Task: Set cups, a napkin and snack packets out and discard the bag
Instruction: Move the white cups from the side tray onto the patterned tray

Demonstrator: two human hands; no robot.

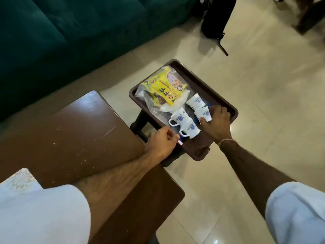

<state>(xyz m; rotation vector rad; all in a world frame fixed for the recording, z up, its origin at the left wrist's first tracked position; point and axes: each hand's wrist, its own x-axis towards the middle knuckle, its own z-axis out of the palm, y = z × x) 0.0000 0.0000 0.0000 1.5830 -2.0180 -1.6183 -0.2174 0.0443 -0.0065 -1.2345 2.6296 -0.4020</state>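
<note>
A dark brown tray (218,95) rests on a low dark stool (140,124). On it lie several white cups with blue flowers, on their sides: two near me (177,117) (190,129) and two farther (194,100) (204,114). A clear plastic bag (154,106) holds yellow snack packets (167,87). My right hand (217,123) is closed around the far right cup. My left hand (162,143) grips the tray's near edge, fingers curled. A blue item under the cups is mostly hidden.
A brown wooden table (70,134) stands at left under my left forearm. A dark green sofa (61,32) is behind it. A black bag (218,16) and stand sit on the tiled floor (263,85) at the back.
</note>
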